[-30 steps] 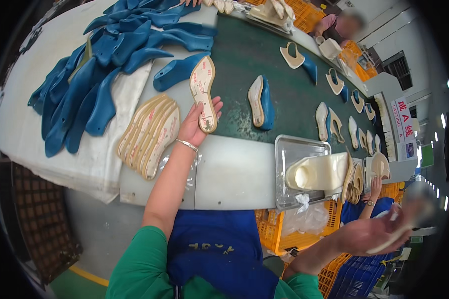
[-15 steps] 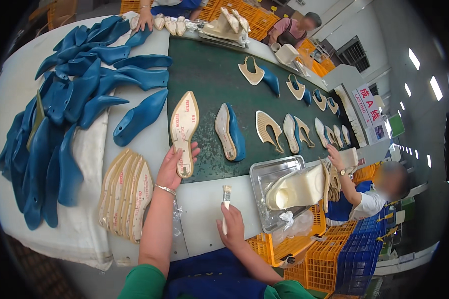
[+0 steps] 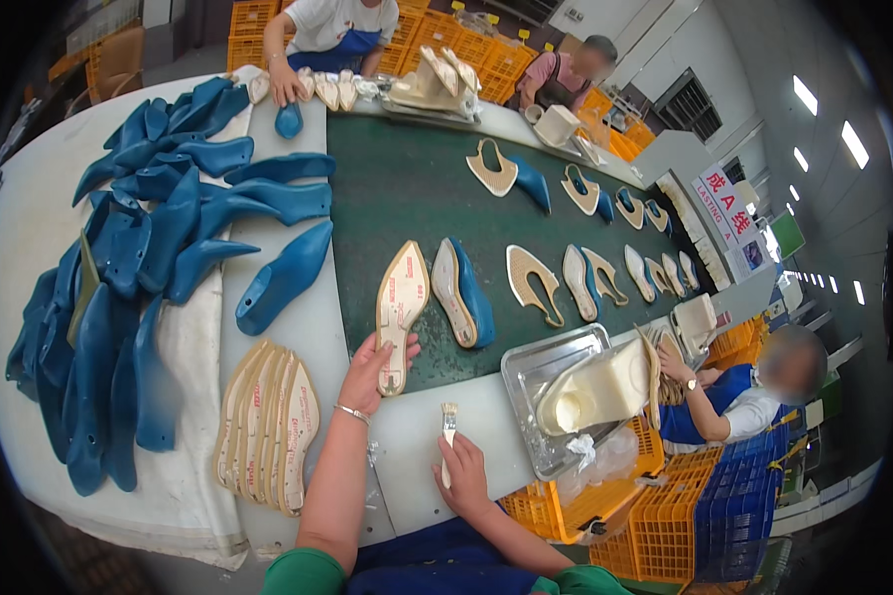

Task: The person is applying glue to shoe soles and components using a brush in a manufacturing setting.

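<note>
My left hand grips the heel end of a pale pointed insole with red print, held over the edge of the green belt. Just right of it, a blue shoe last lies on the belt with an insole along its side facing me. In my right hand is a small flat brush, bristles up, above the white tabletop. Several more insoles stand in a row on the table, left of my left forearm.
A heap of blue lasts covers the left side. Lasts and cut-out uppers lie along the green belt. Right of my brush are a metal tray with a cream glue pot and yellow crates. Co-workers stand across and at right.
My left hand has brought the insole rightward, close to the last on the belt. The co-worker at right has lowered a hand to a stack of insoles. The whole view has shifted slightly.
</note>
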A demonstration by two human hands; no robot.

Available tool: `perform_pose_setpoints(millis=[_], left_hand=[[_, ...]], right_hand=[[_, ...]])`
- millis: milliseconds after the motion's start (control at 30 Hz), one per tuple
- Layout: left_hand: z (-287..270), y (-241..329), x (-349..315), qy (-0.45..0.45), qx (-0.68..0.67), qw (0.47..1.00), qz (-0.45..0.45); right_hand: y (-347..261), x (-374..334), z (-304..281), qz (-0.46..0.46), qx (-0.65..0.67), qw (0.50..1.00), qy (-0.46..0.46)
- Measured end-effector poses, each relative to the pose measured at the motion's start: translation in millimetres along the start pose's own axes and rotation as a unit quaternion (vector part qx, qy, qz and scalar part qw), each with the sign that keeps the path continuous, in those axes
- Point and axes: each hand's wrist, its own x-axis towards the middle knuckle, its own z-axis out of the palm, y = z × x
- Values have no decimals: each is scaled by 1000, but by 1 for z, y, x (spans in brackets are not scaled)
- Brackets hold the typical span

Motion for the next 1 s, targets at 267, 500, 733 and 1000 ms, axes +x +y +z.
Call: perform_pose_setpoints(millis=[267, 500, 733, 1000], left_hand=[[10, 2, -6, 0, 8, 1000, -13], [11, 5, -6, -7, -3, 1000, -1], [13, 8, -5, -1, 8, 1000, -2], [4, -1, -3, -3, 2, 1000, -2]], right_hand=[[0, -3, -1, -11, -5, 1000, -4], [0, 0, -2, -18, 1, 1000, -4], [6, -2, -3, -10, 38, 999, -4], [13, -11, -1, -14, 85, 995, 51]])
